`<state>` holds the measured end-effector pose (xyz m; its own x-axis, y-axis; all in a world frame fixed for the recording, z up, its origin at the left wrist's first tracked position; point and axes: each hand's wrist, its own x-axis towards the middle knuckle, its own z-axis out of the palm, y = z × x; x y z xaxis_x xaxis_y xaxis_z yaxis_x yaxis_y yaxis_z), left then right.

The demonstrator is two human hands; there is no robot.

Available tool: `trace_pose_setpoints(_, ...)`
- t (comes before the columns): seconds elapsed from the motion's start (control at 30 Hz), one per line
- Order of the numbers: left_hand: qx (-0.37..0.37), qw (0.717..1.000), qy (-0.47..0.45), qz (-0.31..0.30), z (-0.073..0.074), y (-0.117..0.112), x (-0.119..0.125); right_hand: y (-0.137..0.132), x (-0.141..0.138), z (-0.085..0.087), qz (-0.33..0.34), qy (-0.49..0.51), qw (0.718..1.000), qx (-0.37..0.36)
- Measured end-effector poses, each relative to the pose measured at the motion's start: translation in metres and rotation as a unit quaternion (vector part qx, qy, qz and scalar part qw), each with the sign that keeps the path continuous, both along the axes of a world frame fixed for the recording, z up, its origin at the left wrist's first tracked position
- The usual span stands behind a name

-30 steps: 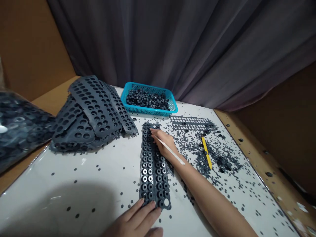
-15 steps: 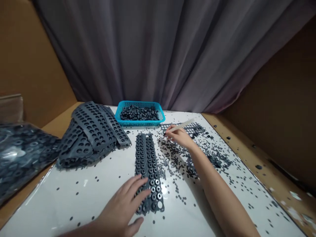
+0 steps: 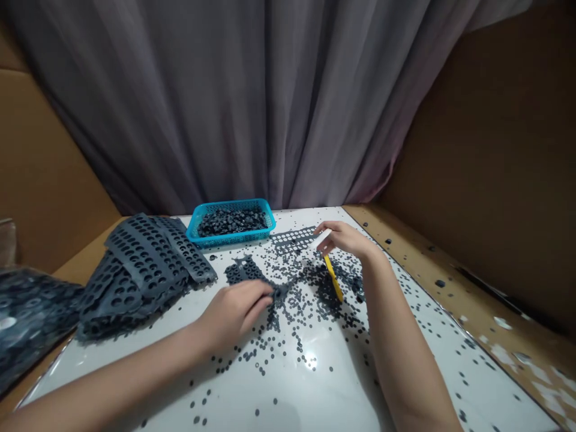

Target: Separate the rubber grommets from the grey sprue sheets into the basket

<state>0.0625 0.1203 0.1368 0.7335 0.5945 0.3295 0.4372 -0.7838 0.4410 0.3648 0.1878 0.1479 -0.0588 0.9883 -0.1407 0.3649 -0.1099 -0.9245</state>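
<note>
My left hand (image 3: 238, 309) is closed at the edge of a dark perforated rubber strip (image 3: 245, 270). The strip is bent, and part of it sits behind my fingers. To the right, my right hand (image 3: 339, 237) is raised over the scattered discs with its fingers curled around a white flat stick (image 3: 321, 240). A yellow stick-like tool (image 3: 333, 279) shows just below that hand; whether the hand also holds it I cannot tell. Small dark discs (image 3: 297, 318) lie thickly between and below my hands.
A blue basket (image 3: 231, 240) full of small dark rings stands at the back. Folded perforated sheets (image 3: 139, 264) are piled at the left, beside a clear bag (image 3: 36, 318) of dark rings. A punched-out sheet (image 3: 292, 238) lies behind my right hand. Cardboard walls (image 3: 495, 180) flank the table.
My left hand has gone from spread open over the flat strip to closed on its edge, and the strip is now bent. My right hand has turned, and the yellow tool has come into view.
</note>
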Motion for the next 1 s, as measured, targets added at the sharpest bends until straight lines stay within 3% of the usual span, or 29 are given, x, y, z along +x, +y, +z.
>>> trace_pose_setpoints(0.2, 0.009, 0.995, -0.097, 0.027, 0.064, 0.049, 0.079, -0.007, 0.013, 0.004, 0.031, 0.113, 0.992, 0.047)
trace_pose_setpoints(0.33, -0.033, 0.984, -0.171, 0.029, 0.090, 0.068, 0.111, -0.007, 0.019, -0.008, 0.059, 0.183, 0.981, 0.030)
trace_pose_setpoints(0.5, -0.100, 0.973, -0.207, 0.020, 0.105, 0.074, 0.128, -0.003, 0.031, -0.024, 0.051, 0.192, 0.980, -0.008)
trace_pose_setpoints(0.6, -0.190, 0.956, -0.224, 0.011, 0.113, 0.075, 0.136, -0.001, 0.037, -0.027, 0.056, 0.191, 0.980, -0.014)
trace_pose_setpoints(0.73, -0.380, 0.882, -0.273, -0.046, 0.118, 0.080, 0.148, 0.001, 0.041, -0.026, 0.048, 0.201, 0.978, 0.023)
trace_pose_setpoints(0.8, -0.419, 0.854, -0.300, -0.077, 0.119, 0.084, 0.154, 0.003, 0.041, -0.027, 0.034, 0.197, 0.979, 0.044)
trace_pose_setpoints(1.0, -0.344, 0.898, -0.263, -0.075, 0.127, 0.084, 0.171, 0.005, 0.035, -0.035, 0.015, 0.131, 0.985, 0.108)
